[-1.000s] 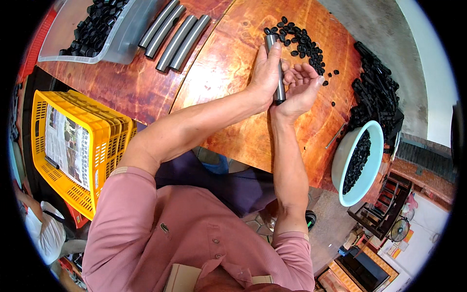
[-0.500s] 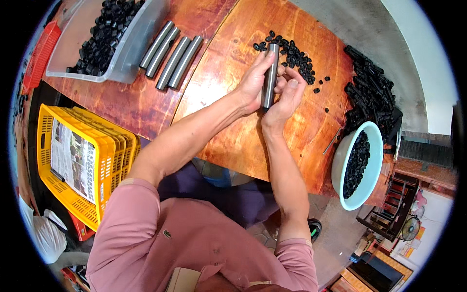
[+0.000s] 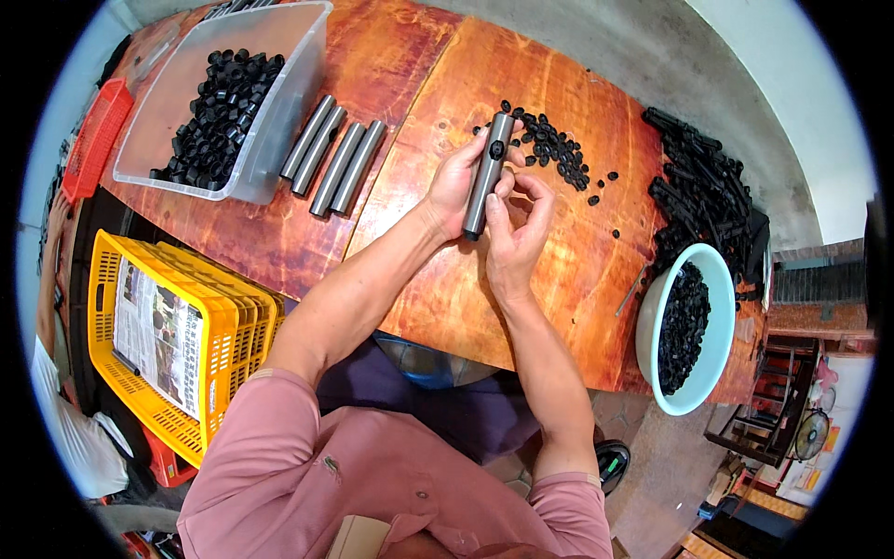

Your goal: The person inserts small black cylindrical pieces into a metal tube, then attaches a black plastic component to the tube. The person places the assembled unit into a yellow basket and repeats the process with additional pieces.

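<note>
Counter surroundings, off-hand items.
Clear bin (image 3: pixel 298 56) of black caps beside four grey tubes (image 3: pixel 333 163); white bowl (image 3: pixel 652 326) at right edge; yellow crate (image 3: pixel 233 326) with newspaper (image 3: pixel 154 335) below the counter (image 3: pixel 279 233).

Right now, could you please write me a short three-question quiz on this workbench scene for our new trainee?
1. True or false: the left hand holds the grey tube.
2. How many grey tubes lie beside the clear bin?
A) two B) four C) six
3. Fill in: the pale bowl on the right holds small ____ parts.

Key: 1 true; 2 B; 3 black. The right hand also touches the held tube.
</note>
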`<state>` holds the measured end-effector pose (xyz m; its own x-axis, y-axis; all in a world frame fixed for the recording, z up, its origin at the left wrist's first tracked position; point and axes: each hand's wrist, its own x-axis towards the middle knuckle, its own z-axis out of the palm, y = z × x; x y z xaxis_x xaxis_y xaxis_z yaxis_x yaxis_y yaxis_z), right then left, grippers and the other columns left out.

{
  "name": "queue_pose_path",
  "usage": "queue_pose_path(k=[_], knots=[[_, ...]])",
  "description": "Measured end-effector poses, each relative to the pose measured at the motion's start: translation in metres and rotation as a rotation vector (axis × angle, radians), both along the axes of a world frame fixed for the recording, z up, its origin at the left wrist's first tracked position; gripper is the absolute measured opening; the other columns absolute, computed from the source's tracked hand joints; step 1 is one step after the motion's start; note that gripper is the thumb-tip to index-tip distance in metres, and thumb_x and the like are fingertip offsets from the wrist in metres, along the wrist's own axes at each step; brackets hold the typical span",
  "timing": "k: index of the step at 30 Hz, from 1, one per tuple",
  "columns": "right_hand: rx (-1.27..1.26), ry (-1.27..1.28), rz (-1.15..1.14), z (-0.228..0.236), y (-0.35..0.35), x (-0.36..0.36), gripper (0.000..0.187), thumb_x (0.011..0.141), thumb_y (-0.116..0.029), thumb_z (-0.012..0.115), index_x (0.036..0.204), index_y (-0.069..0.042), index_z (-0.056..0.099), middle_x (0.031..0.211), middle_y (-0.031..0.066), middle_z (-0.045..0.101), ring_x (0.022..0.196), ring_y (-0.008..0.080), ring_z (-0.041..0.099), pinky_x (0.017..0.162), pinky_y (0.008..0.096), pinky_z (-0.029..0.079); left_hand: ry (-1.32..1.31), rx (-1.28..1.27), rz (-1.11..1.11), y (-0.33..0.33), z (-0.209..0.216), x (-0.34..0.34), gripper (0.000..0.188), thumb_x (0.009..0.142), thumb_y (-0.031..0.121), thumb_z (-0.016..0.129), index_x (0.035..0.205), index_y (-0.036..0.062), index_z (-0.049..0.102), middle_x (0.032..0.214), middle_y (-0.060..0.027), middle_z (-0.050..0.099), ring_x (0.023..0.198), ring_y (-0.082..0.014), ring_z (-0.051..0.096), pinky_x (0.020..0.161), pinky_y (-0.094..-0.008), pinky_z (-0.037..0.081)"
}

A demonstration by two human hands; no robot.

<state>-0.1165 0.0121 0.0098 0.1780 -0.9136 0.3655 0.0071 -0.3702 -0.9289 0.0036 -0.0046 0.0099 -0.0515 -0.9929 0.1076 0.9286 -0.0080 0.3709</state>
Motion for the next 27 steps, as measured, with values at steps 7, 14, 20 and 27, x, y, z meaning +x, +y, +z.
queue_pose_path(k=[7,14,20,27], knots=[[-0.002,0.06,0.003,-0.008,-0.002,0.002,0.047,0.084,-0.011,0.073,0.123,0.001,0.048,0.119,0.0134,0.049,0.104,0.0224,0.055,0.09,0.0361,0.048,-0.007,0.081,0.079,-0.002,-0.002,-0.002,0.044,0.109,0.037,0.034,0.135,0.0072,0.052,0.094,-0.0045,0.062,0.065,-0.0128,0.057,0.059,-0.0252,0.048],[0.043,0.157,0.025,0.002,0.001,0.003,0.051,0.084,-0.009,0.074,0.125,0.002,0.046,0.115,0.0129,0.054,0.093,0.0201,0.059,0.085,0.0349,0.05,-0.222,0.177,0.139,0.0,0.014,0.005,0.048,0.109,0.044,0.03,0.132,0.007,0.05,0.091,-0.0048,0.062,0.069,-0.0139,0.06,0.067,-0.0285,0.054],[-0.002,0.122,0.036,-0.004,-0.001,0.007,0.049,0.083,-0.005,0.074,0.123,0.003,0.046,0.107,0.0142,0.061,0.085,0.0187,0.062,0.077,0.032,0.052,-0.221,0.013,0.185,0.001,0.015,0.008,0.043,0.107,0.043,0.042,0.121,0.0046,0.054,0.086,-0.0058,0.06,0.067,-0.0115,0.058,0.061,-0.025,0.05],[-0.029,0.258,-0.002,-0.01,-0.004,0.004,0.047,0.08,-0.01,0.076,0.119,-0.003,0.052,0.104,0.0139,0.064,0.099,0.0314,0.058,0.089,0.0426,0.045,-0.614,-0.037,0.351,0.008,0.013,0.001,0.033,0.097,0.038,0.066,0.093,0.0069,0.055,0.071,0.0015,0.052,0.063,-0.0069,0.05,0.056,-0.0238,0.043]])
